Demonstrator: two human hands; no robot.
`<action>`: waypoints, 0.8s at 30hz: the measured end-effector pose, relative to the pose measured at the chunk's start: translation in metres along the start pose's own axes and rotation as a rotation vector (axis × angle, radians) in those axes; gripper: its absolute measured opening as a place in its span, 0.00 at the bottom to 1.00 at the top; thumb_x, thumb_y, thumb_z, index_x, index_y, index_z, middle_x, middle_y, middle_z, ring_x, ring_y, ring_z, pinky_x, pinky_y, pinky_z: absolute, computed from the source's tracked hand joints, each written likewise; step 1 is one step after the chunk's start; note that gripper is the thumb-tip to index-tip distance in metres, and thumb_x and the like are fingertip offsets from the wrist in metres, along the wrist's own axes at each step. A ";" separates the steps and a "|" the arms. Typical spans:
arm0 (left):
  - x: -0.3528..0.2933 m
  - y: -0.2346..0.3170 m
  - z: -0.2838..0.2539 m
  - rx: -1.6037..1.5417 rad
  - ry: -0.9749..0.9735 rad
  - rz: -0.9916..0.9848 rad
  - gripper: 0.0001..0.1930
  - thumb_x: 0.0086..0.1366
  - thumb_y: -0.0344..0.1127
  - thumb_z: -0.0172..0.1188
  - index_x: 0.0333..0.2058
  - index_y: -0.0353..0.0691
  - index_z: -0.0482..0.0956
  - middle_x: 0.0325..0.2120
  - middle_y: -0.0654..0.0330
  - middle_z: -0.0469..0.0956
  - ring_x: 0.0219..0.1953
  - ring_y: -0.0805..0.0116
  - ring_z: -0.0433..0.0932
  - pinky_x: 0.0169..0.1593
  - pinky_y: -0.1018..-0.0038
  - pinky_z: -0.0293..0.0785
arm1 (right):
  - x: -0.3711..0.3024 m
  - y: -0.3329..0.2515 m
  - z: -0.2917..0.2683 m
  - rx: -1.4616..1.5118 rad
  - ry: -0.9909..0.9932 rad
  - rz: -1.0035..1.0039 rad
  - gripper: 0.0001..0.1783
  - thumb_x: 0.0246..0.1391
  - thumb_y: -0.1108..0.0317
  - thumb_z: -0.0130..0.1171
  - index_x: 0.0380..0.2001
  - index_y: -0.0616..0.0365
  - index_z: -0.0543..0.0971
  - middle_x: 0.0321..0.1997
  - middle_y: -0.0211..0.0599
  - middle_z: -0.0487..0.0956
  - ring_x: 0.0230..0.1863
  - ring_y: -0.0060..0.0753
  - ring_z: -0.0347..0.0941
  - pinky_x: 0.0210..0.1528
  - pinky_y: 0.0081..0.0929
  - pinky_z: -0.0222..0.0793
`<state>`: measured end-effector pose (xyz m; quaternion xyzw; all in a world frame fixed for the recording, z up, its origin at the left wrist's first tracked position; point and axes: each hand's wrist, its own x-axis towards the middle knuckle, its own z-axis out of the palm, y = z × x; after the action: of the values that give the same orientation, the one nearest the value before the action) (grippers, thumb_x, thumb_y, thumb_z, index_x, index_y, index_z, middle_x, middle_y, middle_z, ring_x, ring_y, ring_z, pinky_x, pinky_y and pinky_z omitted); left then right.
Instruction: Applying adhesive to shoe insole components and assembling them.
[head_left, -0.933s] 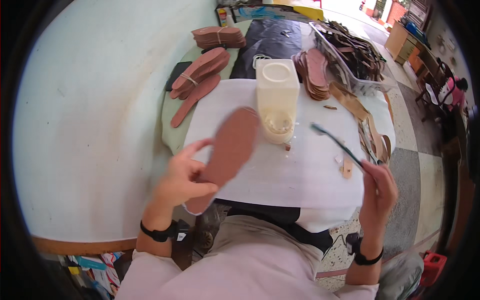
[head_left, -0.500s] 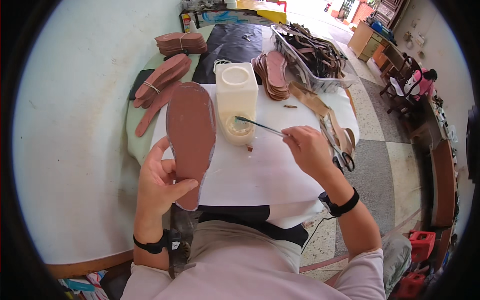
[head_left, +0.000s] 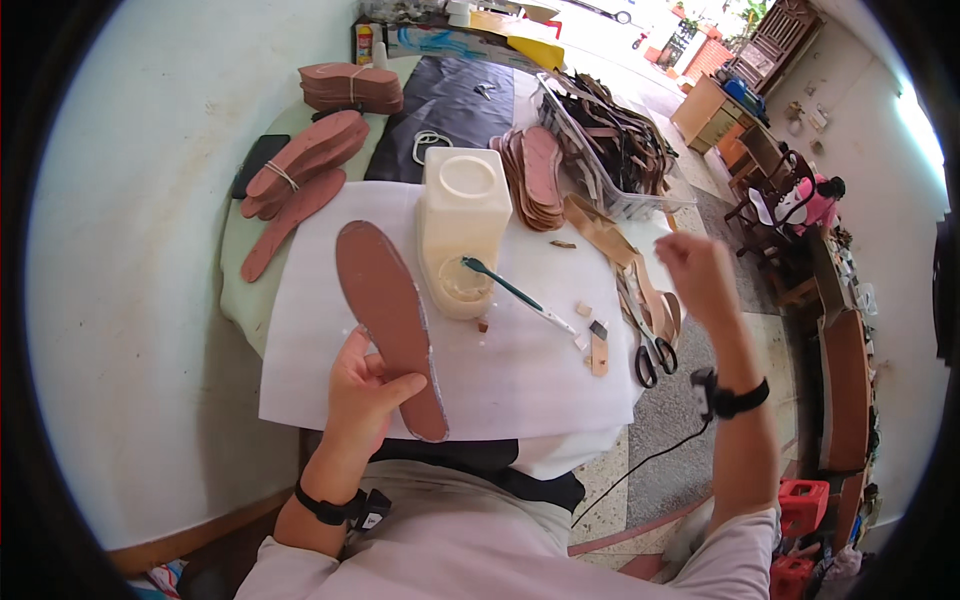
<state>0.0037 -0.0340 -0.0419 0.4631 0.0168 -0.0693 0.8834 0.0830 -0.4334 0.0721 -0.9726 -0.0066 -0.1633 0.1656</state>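
My left hand (head_left: 368,385) grips a reddish-brown insole (head_left: 388,320) near its narrow end, thumb across the face and fingers behind. The insole tilts above the white sheet, with a pale line along its edge. My right hand (head_left: 700,275) is raised at the right, beside the tan strips (head_left: 650,285), its fingers curled and nothing showing in them. A thin brush (head_left: 515,292), green and white, leans with its head in the round opening of a cream plastic container (head_left: 465,205), its handle reaching over the sheet.
Scissors (head_left: 655,358) and small scraps (head_left: 598,352) lie at the right. Insole stacks (head_left: 530,180) stand behind the container, with banded bundles (head_left: 305,155) at the left. A clear bin (head_left: 640,205) holds dark strips. A wall (head_left: 170,250) borders the left; a person (head_left: 822,205) sits far right.
My right hand has let go of the brush, leaving it in the container, and moved right and up. The insole in my left hand has tilted and moved lower in the picture.
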 end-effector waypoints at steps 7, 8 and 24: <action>0.003 -0.005 -0.002 -0.040 0.009 -0.025 0.38 0.54 0.11 0.65 0.64 0.32 0.64 0.43 0.52 0.85 0.45 0.67 0.85 0.51 0.71 0.80 | 0.039 0.115 -0.015 -0.095 -0.245 0.388 0.13 0.53 0.62 0.70 0.35 0.63 0.88 0.27 0.42 0.86 0.29 0.34 0.82 0.36 0.34 0.75; 0.001 -0.004 -0.002 -0.025 0.012 -0.017 0.38 0.54 0.11 0.65 0.64 0.32 0.64 0.43 0.52 0.84 0.45 0.66 0.85 0.52 0.71 0.80 | 0.037 0.118 -0.011 -0.081 -0.300 0.501 0.14 0.53 0.61 0.71 0.34 0.63 0.88 0.28 0.38 0.85 0.30 0.31 0.80 0.36 0.32 0.75; 0.002 0.001 -0.002 -0.030 -0.006 -0.059 0.40 0.51 0.10 0.67 0.63 0.30 0.62 0.44 0.48 0.84 0.46 0.62 0.85 0.52 0.66 0.82 | 0.168 0.124 0.019 -0.260 -0.087 0.245 0.17 0.57 0.56 0.69 0.35 0.62 0.88 0.26 0.41 0.84 0.30 0.36 0.81 0.39 0.33 0.75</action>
<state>0.0064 -0.0316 -0.0423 0.4487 0.0288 -0.0965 0.8880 0.2564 -0.5513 0.0692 -0.9855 0.1260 -0.0990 0.0565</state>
